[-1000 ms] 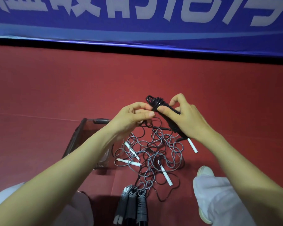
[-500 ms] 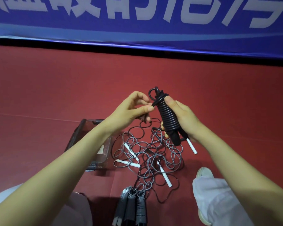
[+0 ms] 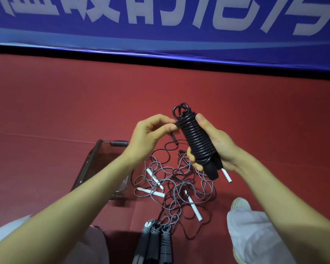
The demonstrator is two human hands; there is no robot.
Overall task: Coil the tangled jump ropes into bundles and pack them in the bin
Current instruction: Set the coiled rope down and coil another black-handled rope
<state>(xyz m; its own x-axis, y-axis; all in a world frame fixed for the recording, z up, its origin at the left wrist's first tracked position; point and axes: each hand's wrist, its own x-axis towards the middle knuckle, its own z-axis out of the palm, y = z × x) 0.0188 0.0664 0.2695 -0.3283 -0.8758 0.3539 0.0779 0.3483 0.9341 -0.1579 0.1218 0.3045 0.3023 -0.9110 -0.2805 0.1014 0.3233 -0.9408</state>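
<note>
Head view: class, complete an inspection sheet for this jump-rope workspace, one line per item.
Surface: red floor, faint seam lines across it.
Job's things: black rope bundle coiled, held above the floor; tangled grey ropes with white handles loose on the floor; three coiled bundles at the near edge; clear bin left of the tangle, contents hard to tell.
Clutter: nothing seen.
Grippers: right hand grips the black rope bundle; left hand pinches its strand near the top.
Cables: nothing seen besides the ropes.
Surroundings: blue banner with white lettering behind; the person's white shoe at right.
</note>
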